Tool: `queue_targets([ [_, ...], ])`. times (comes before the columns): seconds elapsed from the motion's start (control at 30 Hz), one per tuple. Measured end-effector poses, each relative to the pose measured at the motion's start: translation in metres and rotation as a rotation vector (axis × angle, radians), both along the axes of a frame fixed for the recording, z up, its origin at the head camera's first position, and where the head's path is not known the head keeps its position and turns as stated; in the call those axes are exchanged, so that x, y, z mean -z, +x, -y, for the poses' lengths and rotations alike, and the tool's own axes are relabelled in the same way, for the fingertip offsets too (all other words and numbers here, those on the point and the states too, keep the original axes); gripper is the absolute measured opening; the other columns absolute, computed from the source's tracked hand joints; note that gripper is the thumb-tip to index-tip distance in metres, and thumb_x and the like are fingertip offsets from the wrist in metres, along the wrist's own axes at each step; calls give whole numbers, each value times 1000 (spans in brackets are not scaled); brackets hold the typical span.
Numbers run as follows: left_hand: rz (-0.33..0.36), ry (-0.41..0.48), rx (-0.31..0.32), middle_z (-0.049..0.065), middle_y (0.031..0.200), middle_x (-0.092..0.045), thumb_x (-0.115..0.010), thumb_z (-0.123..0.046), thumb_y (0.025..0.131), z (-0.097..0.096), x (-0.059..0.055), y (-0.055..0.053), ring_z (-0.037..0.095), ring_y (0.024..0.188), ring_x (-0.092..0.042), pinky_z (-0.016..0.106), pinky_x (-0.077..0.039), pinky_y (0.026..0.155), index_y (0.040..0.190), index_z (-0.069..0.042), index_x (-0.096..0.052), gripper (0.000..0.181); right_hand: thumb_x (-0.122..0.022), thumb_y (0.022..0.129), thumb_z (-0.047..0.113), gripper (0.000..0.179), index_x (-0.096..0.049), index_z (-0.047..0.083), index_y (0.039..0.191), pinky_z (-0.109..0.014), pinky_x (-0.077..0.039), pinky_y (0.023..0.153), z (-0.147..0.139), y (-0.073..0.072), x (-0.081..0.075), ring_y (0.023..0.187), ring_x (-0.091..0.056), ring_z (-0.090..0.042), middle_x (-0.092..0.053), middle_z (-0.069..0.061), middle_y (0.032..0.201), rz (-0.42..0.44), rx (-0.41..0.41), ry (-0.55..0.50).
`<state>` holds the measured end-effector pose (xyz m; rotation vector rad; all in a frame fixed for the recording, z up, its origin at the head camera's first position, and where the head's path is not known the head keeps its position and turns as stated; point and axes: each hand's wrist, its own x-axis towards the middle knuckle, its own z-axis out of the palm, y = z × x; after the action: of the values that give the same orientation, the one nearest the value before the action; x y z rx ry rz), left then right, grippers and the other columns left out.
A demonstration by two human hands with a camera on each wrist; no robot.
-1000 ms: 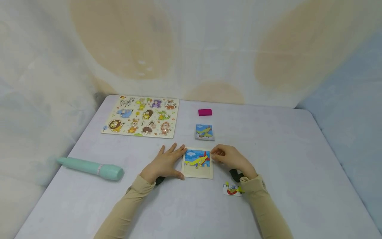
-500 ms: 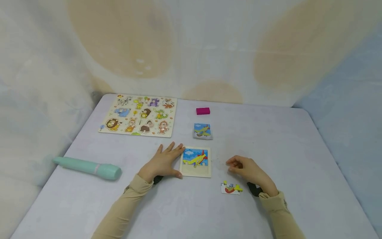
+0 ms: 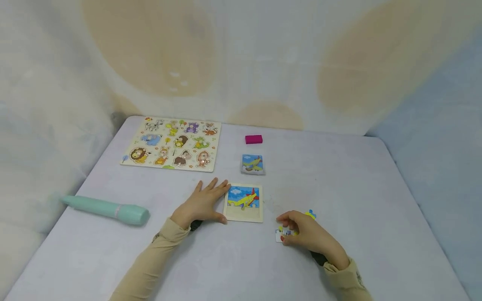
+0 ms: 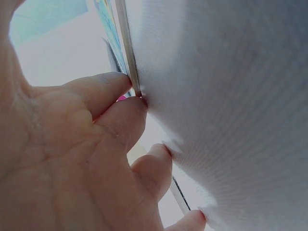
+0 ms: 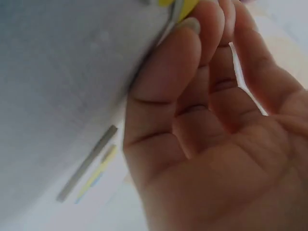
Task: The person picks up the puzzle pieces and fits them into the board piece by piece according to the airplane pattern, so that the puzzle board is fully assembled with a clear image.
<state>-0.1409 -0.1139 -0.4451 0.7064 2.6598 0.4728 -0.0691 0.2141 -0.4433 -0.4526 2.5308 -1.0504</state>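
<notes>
Left hand splays against the puzzle frame, while right hand curves over loose pieces, grip unclear.

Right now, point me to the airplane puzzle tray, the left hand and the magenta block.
Airplane puzzle tray (image 3: 243,214): head view, bare wood below the picture.
Left hand (image 3: 202,205): head view, back of the hand.
Magenta block (image 3: 254,139): head view, middle of its visible surface.
</notes>
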Motion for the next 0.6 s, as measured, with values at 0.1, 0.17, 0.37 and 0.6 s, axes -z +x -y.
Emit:
queue_targets([
  [0.1,11,6,1,2,162,-20,-83,-51,68,0,1,0,33,152,-8,67,-2,116,154,-16,-27,108,-82,74,13,36,-65,11,106,-19,-45,72,1,-1,0,83,-48,-8,-58,4,95,-27,-23,45],
  [0.17,11,3,-1,2,162,-20,-83,-51,68,0,2,0,33,152,-8,67,-2,116,154,-16,-27,109,-83,73,12,33,-63,11,100,-20,-44,69,2,-2,0,80,-47,-9,-56,3,90,-39,-39,51],
  [0.37,-1,-4,-6,0,162,-21,-83,-52,67,1,3,-1,32,152,-9,66,-2,117,154,-17,-27,109,-80,73,4,34,-55,15,94,-20,-43,58,8,-10,-2,66,-47,-7,-54,4,78,-38,-60,42],
  [0.6,-3,15,5,3,162,-22,-83,-50,67,1,2,-1,34,151,-9,67,-2,116,154,-14,-29,108,-70,86,5,18,-57,8,98,-21,-50,56,14,-39,-3,62,-59,-8,-61,-3,79,-23,11,-24],
])
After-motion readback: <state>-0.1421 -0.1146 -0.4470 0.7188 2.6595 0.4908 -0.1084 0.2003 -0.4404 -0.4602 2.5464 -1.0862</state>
